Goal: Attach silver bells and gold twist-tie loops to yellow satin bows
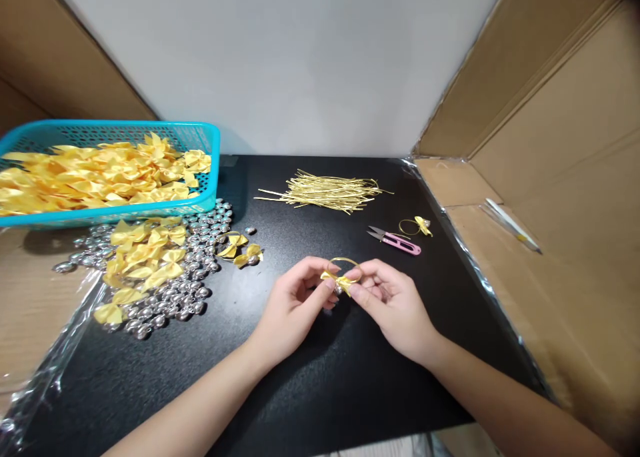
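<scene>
Between my two hands, over the middle of the black table, is a yellow ribbon bow [344, 281] with a loop of gold cord [345, 260] rising above it. A small silver bell or bead shows just under the bow's centre. My left hand [295, 300] pinches the bow's left side between thumb and fingers. On the other side, my right hand [393, 303] grips the right end with its thumb in front. The fingers partly cover the bow and cord, so how they are joined cannot be made out.
A blue basket [216, 170] of yellow bows stands at the back left. Before it lie loose bows [150, 253] among silver bells or beads [165, 307]. Gold cords [330, 191] are bundled at the back. Pink thread snips [400, 242] and a looped bow [423, 225] lie right; a white pen-like tool [513, 225] is beyond.
</scene>
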Demonstrator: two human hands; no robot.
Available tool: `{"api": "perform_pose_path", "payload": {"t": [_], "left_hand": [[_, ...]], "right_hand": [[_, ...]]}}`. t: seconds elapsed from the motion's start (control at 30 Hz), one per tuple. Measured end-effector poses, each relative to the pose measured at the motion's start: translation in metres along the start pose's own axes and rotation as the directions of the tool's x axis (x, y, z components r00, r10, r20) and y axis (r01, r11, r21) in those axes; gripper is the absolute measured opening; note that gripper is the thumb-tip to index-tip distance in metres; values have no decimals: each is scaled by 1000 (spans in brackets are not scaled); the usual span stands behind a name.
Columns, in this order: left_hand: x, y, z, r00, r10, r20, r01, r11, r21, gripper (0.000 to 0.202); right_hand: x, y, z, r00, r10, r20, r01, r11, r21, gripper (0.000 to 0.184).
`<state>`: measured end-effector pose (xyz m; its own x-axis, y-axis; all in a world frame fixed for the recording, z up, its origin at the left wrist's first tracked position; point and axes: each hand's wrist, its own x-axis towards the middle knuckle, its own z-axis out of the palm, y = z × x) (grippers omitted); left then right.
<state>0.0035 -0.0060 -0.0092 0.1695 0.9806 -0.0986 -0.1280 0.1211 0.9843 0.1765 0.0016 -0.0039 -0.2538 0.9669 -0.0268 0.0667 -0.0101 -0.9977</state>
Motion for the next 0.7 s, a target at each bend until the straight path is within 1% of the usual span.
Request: {"api": "perform_pose_path", "payload": {"t": [0.17, 0.23, 0.3, 0.4, 0.53, 0.63, 0.7], "left_hand": [[2, 3, -1, 994, -100, 36, 103, 986, -128, 17], [2, 4, -1, 993, -111, 39, 116, 980, -165, 19], [2, 4, -1, 994, -104, 28, 107, 981, -165, 19], [1, 3, -1, 998, -60, -3, 59, 993, -107, 18], [-2, 2, 0, 998, 34, -60, -32, 999, 41, 16], [-4, 3, 1, 992, 69, -108, -55, 990, 127, 15], [-5, 4, 3, 988, 75, -136, -55, 988, 146, 15]], "right_hand": [[1, 4, 1, 997, 44, -63, -45, 999, -10, 14], [2, 3, 1, 996, 42, -74, -43, 999, -17, 13], [2, 2, 0, 997, 34, -68, -36, 999, -23, 13], [3, 2, 0, 998, 15, -54, -19, 998, -68, 12], [1, 5, 2, 997, -51, -52, 41, 983, -178, 12], [0, 7, 2, 991, -128, -39, 116, 965, -235, 14], [-1, 7, 2, 982, -183, -40, 166, 950, -263, 13]]}}
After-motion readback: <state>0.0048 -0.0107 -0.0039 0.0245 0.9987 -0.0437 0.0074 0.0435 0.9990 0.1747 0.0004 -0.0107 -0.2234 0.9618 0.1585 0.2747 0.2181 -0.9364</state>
